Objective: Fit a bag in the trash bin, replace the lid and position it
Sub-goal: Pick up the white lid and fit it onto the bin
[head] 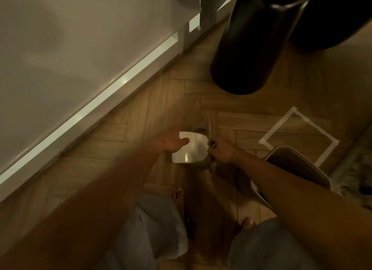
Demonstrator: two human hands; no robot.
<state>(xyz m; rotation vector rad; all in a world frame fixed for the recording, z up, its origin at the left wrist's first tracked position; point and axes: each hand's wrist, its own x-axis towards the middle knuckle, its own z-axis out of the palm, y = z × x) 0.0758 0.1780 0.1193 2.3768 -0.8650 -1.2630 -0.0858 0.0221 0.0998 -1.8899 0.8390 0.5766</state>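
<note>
Bag-fitting underway: left hand [171, 142] grips the rim of the bin [189, 149] mid-floor, right hand [221, 152] pinches the bag [209, 129] at the opposite rim, lid [298, 165] off beside it, tape square [298, 137] still vacant.

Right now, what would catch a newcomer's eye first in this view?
At centre, the left hand and right hand work a thin translucent bag over the small white plastic trash bin on the herringbone wood floor. To the right, a white tape square marks the floor, with the bin's pale lid lying beside it.
</note>
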